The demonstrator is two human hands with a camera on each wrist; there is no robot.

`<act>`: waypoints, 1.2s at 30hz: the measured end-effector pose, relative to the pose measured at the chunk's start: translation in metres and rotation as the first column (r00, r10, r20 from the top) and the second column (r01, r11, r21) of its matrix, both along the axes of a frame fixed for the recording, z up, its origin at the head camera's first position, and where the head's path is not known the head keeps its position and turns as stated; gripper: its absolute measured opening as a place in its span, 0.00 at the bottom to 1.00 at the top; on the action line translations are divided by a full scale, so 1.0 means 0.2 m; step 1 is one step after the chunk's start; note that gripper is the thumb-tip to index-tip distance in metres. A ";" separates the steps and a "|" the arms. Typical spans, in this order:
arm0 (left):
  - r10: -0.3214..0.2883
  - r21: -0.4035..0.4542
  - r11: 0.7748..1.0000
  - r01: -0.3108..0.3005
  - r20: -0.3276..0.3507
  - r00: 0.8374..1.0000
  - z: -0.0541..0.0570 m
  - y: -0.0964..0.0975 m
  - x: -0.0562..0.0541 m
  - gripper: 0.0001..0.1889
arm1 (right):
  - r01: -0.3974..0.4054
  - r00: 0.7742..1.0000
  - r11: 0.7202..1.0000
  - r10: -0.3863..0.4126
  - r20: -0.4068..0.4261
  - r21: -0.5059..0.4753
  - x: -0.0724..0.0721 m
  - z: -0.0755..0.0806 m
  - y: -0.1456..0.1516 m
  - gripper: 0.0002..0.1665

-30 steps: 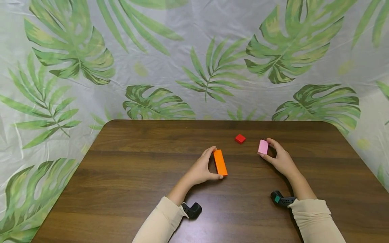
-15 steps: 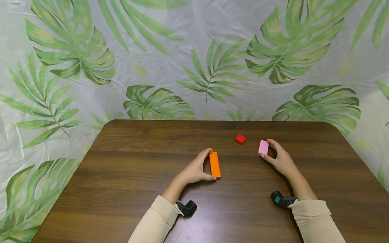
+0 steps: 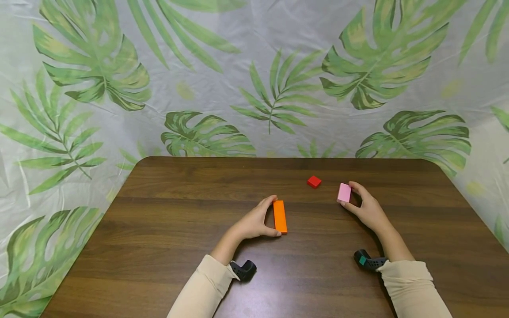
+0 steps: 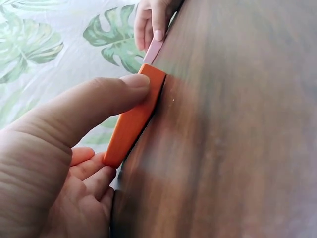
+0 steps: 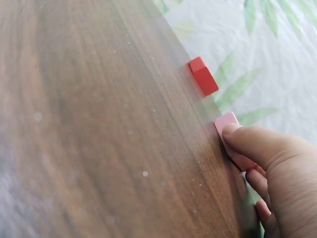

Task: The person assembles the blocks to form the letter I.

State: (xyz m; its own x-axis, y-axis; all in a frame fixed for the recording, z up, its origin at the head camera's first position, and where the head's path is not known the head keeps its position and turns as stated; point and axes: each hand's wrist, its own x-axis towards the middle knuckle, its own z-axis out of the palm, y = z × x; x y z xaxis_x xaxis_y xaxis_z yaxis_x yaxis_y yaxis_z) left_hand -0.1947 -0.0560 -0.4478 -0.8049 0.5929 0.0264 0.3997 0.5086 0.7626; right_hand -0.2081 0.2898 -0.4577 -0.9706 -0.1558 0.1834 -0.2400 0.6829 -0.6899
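While your left hand pinches an orange block, your right hand grips a pink block nearer the far edge of the surface.

Soft, even light leaves a pale glare on the wooden tabletop, fairly sharp in the head view but partly blurred in both wrist views.

Three blocks, two hands, two wrist devices, one table
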 end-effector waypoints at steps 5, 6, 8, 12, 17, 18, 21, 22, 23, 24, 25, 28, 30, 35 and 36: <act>-0.011 -0.009 1.000 0.011 0.023 1.000 0.00 0.00 0.00 0.54 | -0.001 1.000 1.000 0.001 0.001 0.000 0.00 0.00 0.00 0.43; -0.014 -0.009 1.000 0.014 0.028 1.000 0.00 0.00 0.00 0.54 | -0.001 1.000 1.000 0.001 0.001 -0.001 0.00 0.00 0.00 0.43; -0.023 -0.009 1.000 0.023 0.028 0.999 0.00 0.00 0.00 0.54 | 0.001 1.000 1.000 -0.001 0.000 -0.002 0.00 0.00 0.00 0.43; -0.025 -0.011 1.000 0.025 0.026 0.999 -0.01 -0.01 0.00 0.54 | -0.004 1.000 1.000 0.004 -0.001 -0.005 0.00 0.00 0.00 0.43; -0.028 -0.020 0.999 0.028 0.017 0.999 -0.01 -0.02 -0.01 0.54 | -0.002 1.000 1.000 0.002 0.002 -0.011 0.00 0.00 0.00 0.43; -0.030 -0.021 0.999 0.031 0.017 0.999 -0.01 -0.02 -0.01 0.54 | 0.000 1.000 1.000 0.000 -0.001 -0.012 0.00 0.00 0.00 0.43; -0.033 -0.021 0.999 0.034 0.020 0.999 0.00 -0.01 -0.01 0.54 | 0.000 1.000 1.000 0.000 -0.012 -0.017 0.00 -0.01 0.00 0.42; -0.033 -0.021 0.999 0.034 0.021 0.999 0.00 -0.01 -0.01 0.55 | -0.001 1.000 1.000 0.001 -0.015 -0.018 0.00 -0.01 0.00 0.42; -0.034 -0.022 0.999 0.034 0.023 0.999 0.00 -0.01 -0.01 0.54 | -0.001 1.000 1.000 0.001 -0.019 -0.020 0.00 -0.01 0.00 0.42; -0.034 -0.021 0.999 0.034 0.025 0.999 0.00 -0.01 -0.01 0.54 | -0.001 1.000 1.000 0.000 -0.022 -0.022 0.00 -0.01 0.00 0.42; -0.033 -0.019 0.999 0.034 0.027 0.999 0.00 -0.01 -0.01 0.54 | 0.001 1.000 1.000 -0.001 -0.025 -0.024 -0.01 -0.01 0.00 0.42; -0.032 -0.014 0.999 0.032 0.034 0.999 0.00 -0.01 -0.01 0.55 | 0.006 1.000 1.000 -0.007 -0.026 -0.025 -0.01 -0.02 0.01 0.42; -0.028 -0.010 1.000 0.029 0.035 0.999 0.00 -0.01 -0.01 0.54 | 0.009 1.000 1.000 -0.009 -0.029 -0.029 -0.01 -0.02 0.00 0.42; -0.019 0.009 1.000 0.018 0.033 0.999 0.00 -0.02 -0.01 0.49 | 0.007 0.999 0.999 -0.008 -0.035 -0.036 -0.01 -0.01 0.00 0.41; -0.017 0.012 1.000 0.016 0.032 0.999 0.00 -0.02 -0.01 0.48 | 0.007 0.999 0.999 -0.008 -0.036 -0.036 -0.01 -0.01 0.00 0.41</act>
State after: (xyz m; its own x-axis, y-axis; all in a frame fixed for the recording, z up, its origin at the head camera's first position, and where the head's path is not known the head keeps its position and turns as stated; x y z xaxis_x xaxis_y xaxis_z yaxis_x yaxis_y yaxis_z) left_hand -0.1965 -0.0598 -0.4476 -0.7955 0.6059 0.0076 0.3829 0.4928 0.7814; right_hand -0.2094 0.2894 -0.4601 -0.9644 -0.1414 0.2237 -0.2602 0.6596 -0.7051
